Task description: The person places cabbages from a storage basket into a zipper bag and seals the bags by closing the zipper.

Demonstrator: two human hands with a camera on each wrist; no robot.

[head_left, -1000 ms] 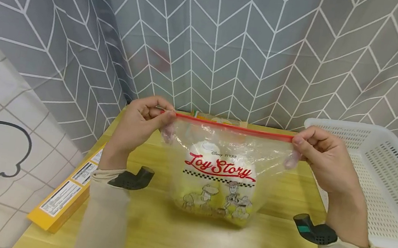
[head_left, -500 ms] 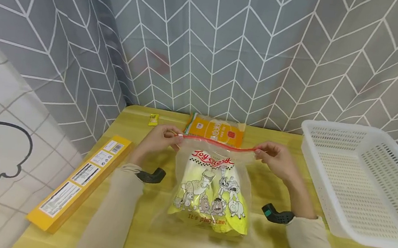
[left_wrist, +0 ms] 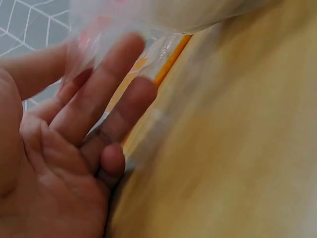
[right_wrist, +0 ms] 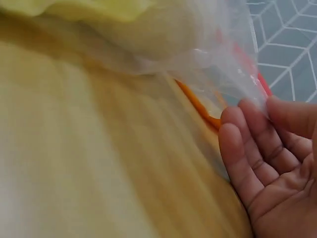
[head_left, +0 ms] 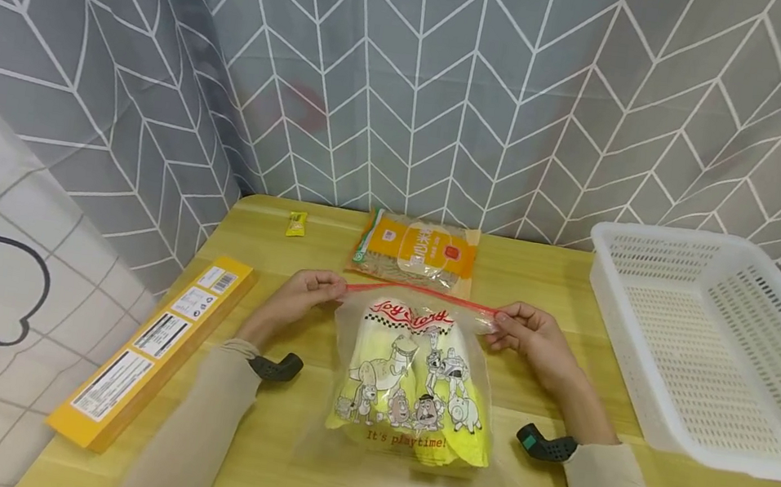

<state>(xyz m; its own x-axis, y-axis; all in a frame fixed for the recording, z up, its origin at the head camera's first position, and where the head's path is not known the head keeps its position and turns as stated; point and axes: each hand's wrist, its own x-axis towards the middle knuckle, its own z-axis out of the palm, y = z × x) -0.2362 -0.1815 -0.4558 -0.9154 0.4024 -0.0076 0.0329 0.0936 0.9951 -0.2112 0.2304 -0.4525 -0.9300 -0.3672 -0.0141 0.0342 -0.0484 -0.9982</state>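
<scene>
A clear zip bag [head_left: 417, 379] with a red seal strip and "Toy Story" print lies in the middle of the table, with something white and yellow [head_left: 377, 349] inside that I cannot make out. My left hand [head_left: 297, 301] pinches the top left corner of the bag, and my right hand [head_left: 536, 345] pinches the top right corner. The red strip stretches between the two hands. In the left wrist view, thumb and index finger meet at the bag's film [left_wrist: 94, 25] while the other fingers are loosely bent. The right wrist view has the film [right_wrist: 228, 64] between fingertips and thumb.
Behind the bag lies an orange-and-clear food packet [head_left: 419, 251], with a small yellow sachet [head_left: 297, 224] to its left. A long orange box [head_left: 150, 352] runs along the left edge. A white perforated basket [head_left: 730, 362] stands at the right, and a grey patterned curtain [head_left: 425, 92] hangs behind.
The bag has come down from its raised, upright position to lie on the table. Both hands have moved down with it and closer together, still holding its top corners.
</scene>
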